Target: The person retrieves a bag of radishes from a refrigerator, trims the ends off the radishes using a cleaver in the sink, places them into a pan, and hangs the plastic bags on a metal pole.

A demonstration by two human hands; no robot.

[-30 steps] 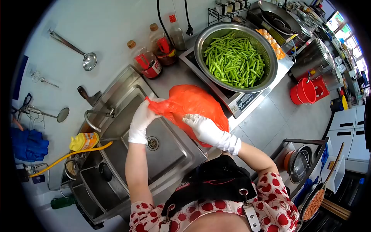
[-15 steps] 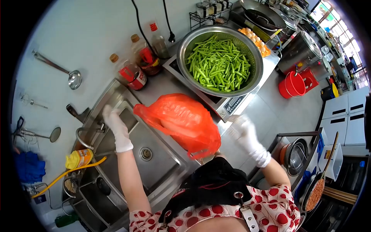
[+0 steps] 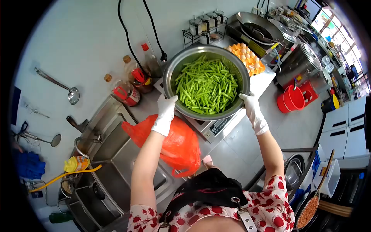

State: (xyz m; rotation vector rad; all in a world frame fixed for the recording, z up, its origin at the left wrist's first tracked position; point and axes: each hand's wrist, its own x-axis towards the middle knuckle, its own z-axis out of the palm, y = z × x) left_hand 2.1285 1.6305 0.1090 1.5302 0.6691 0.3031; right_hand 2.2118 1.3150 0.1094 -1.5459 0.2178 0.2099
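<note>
A large steel colander (image 3: 169,73) full of cut green beans (image 3: 206,87) sits over the induction cooktop (image 3: 216,129). My left hand (image 3: 166,112), in a white glove, grips its rim at the near left. On the near right, my gloved right hand (image 3: 253,110) is closed on the same rim. A bulging red plastic bag (image 3: 179,145) rests on the counter by the sink, below my left forearm, which covers part of it. What the bag contains is hidden.
Sauce bottles (image 3: 127,92) stand by the wall, left of the colander. Behind it are an egg tray (image 3: 247,58), a jar rack (image 3: 205,29) and a wok (image 3: 259,29). The steel sink (image 3: 119,166) lies left; a red bucket (image 3: 290,99) is on the right.
Both hands have come from beside the red bag onto the colander's rim. The head view has shifted, and the colander appears farther left and lower.
</note>
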